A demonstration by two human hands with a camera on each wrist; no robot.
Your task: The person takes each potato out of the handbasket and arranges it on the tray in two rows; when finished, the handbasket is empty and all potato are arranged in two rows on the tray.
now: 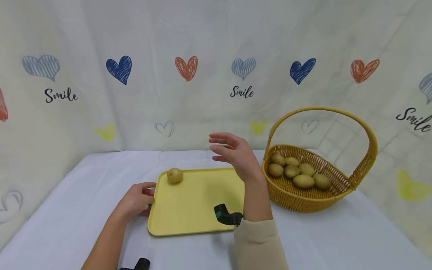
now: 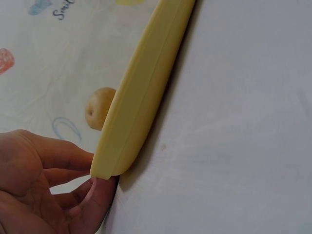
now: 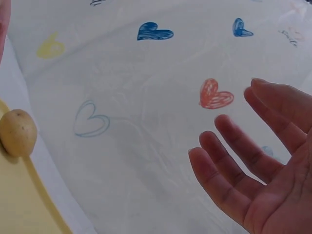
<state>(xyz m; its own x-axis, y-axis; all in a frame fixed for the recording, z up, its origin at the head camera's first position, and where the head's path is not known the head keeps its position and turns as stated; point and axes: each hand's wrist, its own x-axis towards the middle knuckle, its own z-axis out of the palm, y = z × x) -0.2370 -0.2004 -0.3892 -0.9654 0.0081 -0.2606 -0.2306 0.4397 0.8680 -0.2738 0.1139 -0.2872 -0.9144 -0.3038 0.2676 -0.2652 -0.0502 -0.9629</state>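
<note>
At the left side of a yellow tray (image 1: pixel 199 202), my left hand (image 1: pixel 136 200) pinches the rim between thumb and fingers; the left wrist view shows the tray wall (image 2: pixel 141 87) edge-on beside that grip. One potato (image 1: pixel 174 175) sits in the tray's far left corner. My right hand (image 1: pixel 234 153) is raised above the tray's right part with nothing in it. Its fingers (image 3: pixel 226 158) are spread and loosely bent in the right wrist view. The right forearm covers the tray's right end.
A wicker basket (image 1: pixel 293 202) with a tall arched handle stands right of the tray, beside my right forearm. Several potatoes (image 1: pixel 303 181) lie in it. A white cloth (image 1: pixel 84 202) covers the table, and a curtain (image 1: pixel 209 108) printed with hearts hangs behind.
</note>
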